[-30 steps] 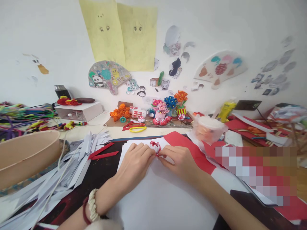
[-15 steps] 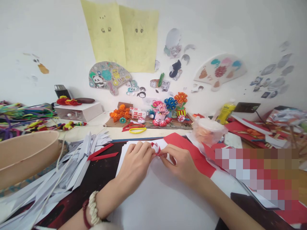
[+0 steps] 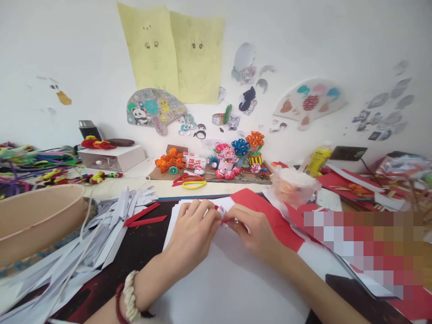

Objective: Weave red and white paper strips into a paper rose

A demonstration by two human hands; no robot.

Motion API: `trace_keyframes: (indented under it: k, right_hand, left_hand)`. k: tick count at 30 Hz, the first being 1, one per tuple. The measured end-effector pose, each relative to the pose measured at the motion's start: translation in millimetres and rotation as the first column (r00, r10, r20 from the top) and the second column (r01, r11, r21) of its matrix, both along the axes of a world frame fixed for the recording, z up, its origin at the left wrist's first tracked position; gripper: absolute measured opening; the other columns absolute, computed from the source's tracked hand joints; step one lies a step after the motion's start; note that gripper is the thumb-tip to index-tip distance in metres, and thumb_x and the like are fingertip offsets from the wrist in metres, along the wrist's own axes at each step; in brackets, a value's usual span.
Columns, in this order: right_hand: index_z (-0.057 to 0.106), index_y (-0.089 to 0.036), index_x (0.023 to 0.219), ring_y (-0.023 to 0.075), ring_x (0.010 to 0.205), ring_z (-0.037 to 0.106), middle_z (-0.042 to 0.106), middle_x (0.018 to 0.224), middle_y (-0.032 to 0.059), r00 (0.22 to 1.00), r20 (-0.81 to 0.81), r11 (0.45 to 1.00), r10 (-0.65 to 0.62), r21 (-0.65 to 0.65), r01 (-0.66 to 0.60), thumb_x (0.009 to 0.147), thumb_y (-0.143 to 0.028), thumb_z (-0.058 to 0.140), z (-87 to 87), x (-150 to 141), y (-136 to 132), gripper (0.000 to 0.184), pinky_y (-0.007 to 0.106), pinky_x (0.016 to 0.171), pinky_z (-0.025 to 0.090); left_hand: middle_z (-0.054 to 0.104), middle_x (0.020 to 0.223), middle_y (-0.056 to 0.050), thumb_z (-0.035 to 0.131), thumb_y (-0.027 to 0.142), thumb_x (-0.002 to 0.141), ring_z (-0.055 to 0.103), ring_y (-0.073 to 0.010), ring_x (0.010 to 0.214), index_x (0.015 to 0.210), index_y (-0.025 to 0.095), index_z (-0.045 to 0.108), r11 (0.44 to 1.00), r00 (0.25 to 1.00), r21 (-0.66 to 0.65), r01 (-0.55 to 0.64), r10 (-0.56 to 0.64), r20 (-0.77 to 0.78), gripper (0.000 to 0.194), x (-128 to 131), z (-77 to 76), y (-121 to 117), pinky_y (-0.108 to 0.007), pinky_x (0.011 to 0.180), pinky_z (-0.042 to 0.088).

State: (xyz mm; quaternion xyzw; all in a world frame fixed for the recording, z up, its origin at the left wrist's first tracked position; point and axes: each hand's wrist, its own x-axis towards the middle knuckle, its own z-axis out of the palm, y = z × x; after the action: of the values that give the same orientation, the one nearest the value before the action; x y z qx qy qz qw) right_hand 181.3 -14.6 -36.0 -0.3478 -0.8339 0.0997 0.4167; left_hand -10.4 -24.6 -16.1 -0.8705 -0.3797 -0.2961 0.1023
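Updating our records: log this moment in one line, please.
left hand: pinching red-white piece; right hand: pinching same piece; beneath: white paper

The left forearm (image 3: 153,281) is extended from about 7 o'clock and angled toward 1 o'clock; the right forearm (image 3: 305,279) is extended from about 5 o'clock and angled toward 10 o'clock. The left hand (image 3: 193,228) is held back upward, fingers curled. On the right hand (image 3: 254,227), thumb and forefinger are pinched. Both sets of fingertips are held close together.
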Motion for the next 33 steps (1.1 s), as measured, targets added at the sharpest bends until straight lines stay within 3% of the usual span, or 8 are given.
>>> trace_keyframes:
  k: [8, 13, 17, 23, 29, 33]
  right_hand:
    - [0.066, -0.022, 0.076, 0.0134, 0.069, 0.060, 0.063, 0.078, 0.0013, 0.992, -0.091, 0.992, 0.085, -0.087, -0.093, 0.091, -0.013, 0.051, -0.1, 3.6, 3.2, 0.022, 0.023, 0.059, 0.045]
    - [0.065, -0.022, 0.073, 0.0131, 0.066, 0.058, 0.061, 0.078, 0.0010, 0.995, -0.097, 0.998, 0.013, -0.058, -0.018, 0.086, -0.008, 0.053, -1.7, 2.8, 2.9, 0.022, 0.023, 0.056, 0.045]
    - [0.065, -0.022, 0.073, 0.0135, 0.066, 0.056, 0.058, 0.077, 0.0008, 0.995, -0.102, 1.000, -0.013, -0.026, 0.011, 0.083, -0.006, 0.055, -1.4, 1.9, 2.5, 0.021, 0.023, 0.056, 0.043]
    - [0.061, -0.021, 0.069, 0.0153, 0.069, 0.052, 0.055, 0.076, 0.0010, 0.993, -0.087, 0.997, -0.079, 0.019, 0.081, 0.077, -0.003, 0.055, 1.8, -0.1, 1.4, 0.020, 0.026, 0.060, 0.041]
    - [0.061, -0.020, 0.073, 0.0167, 0.075, 0.053, 0.059, 0.083, 0.0023, 0.999, -0.027, 0.997, -0.038, 0.065, 0.040, 0.084, -0.009, 0.059, 4.3, 1.2, 0.8, 0.016, 0.029, 0.066, 0.039]
    - [0.063, -0.022, 0.080, 0.0190, 0.084, 0.056, 0.062, 0.091, 0.0034, 0.996, -0.026, 0.992, -0.087, 0.094, 0.089, 0.090, -0.023, 0.060, 10.9, 1.8, -1.1, 0.011, 0.033, 0.074, 0.037]
  left_hand:
    - [0.059, 0.092, -0.004, 0.039, 0.009, 0.095, 0.046, -0.0206, 0.082, 0.087, 0.019, 0.052, 0.996, 0.998, -0.070, 0.045, -0.048, -0.033, 0.018, 2.0, -2.9, -0.6, -0.036, 0.071, 0.030]
    - [0.058, 0.085, -0.002, 0.045, 0.008, 0.094, 0.045, -0.0197, 0.078, 0.082, 0.019, 0.053, 0.998, 1.000, -0.056, -0.009, 0.008, -0.018, 0.018, 1.3, -4.3, 2.2, -0.034, 0.069, 0.029]
    - [0.059, 0.087, -0.002, 0.047, 0.012, 0.094, 0.046, -0.0200, 0.081, 0.085, 0.020, 0.054, 0.997, 1.000, -0.077, 0.019, -0.017, 0.018, 0.014, 0.2, -1.6, 0.4, -0.034, 0.070, 0.029]
    - [0.059, 0.087, -0.003, 0.042, 0.007, 0.094, 0.045, -0.0204, 0.079, 0.085, 0.019, 0.052, 1.000, 0.997, -0.013, 0.029, -0.030, -0.073, 0.018, 2.5, -4.3, 2.1, -0.035, 0.071, 0.030]
    - [0.062, 0.092, -0.002, 0.047, 0.024, 0.097, 0.050, -0.0194, 0.085, 0.088, 0.021, 0.056, 0.986, 0.992, -0.139, 0.088, -0.075, 0.098, 0.013, 2.0, 3.8, -2.7, -0.035, 0.075, 0.033]
    - [0.063, 0.085, -0.002, 0.051, 0.023, 0.095, 0.049, -0.0185, 0.080, 0.082, 0.020, 0.058, 0.985, 0.982, -0.157, 0.077, -0.047, 0.184, 0.015, 1.7, 3.4, -1.4, -0.035, 0.071, 0.033]
